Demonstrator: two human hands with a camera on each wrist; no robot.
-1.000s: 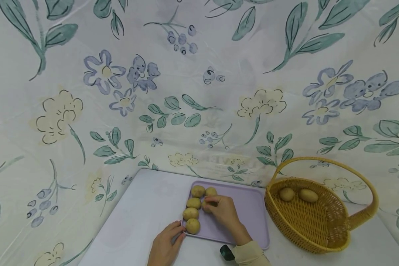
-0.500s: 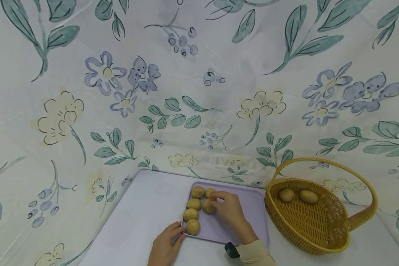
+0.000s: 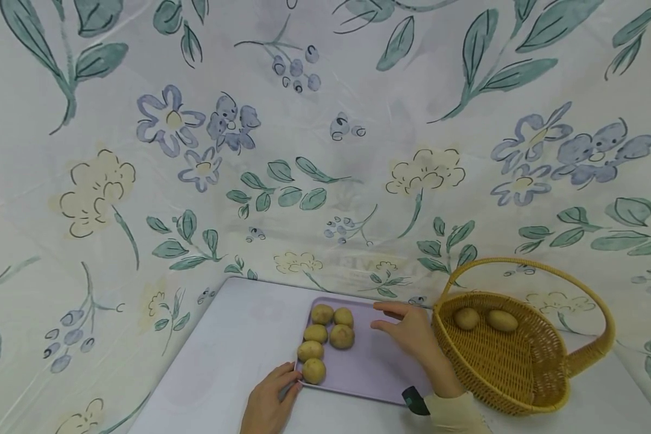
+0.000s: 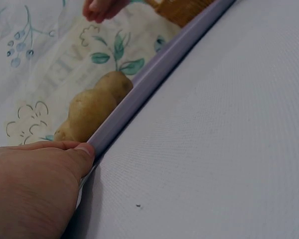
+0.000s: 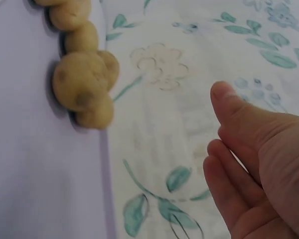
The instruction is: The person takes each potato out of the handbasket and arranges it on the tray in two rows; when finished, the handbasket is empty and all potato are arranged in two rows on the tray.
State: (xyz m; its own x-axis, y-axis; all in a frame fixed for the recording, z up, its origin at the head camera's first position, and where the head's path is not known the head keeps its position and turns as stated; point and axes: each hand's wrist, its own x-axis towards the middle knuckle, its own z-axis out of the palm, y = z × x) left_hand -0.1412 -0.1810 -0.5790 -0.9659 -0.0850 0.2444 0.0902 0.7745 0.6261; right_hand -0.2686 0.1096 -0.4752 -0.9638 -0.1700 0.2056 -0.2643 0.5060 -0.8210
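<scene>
A lilac tray (image 3: 374, 377) lies on the white table with several potatoes along its left side. They form a column at the left edge, with a second, shorter one beside it whose nearer potato (image 3: 342, 336) has dark spots. My left hand (image 3: 271, 398) pinches the tray's near left corner; in the left wrist view the thumb (image 4: 84, 149) presses on the rim (image 4: 139, 94). Over the right part of the tray hovers my right hand (image 3: 409, 331), nothing in it, thumb and fingers apart. The right wrist view shows that hand (image 5: 259, 164) away from the potatoes (image 5: 79, 79).
A yellow wicker basket (image 3: 504, 361) with a tall handle stands right of the tray, close to my right forearm. Two potatoes (image 3: 501, 320) lie at its far end. Flowered cloth (image 3: 304, 181) hangs behind the table.
My right hand has let go of the spotted potato in the second column and moved right, toward the basket. My left hand has stayed at the tray corner.
</scene>
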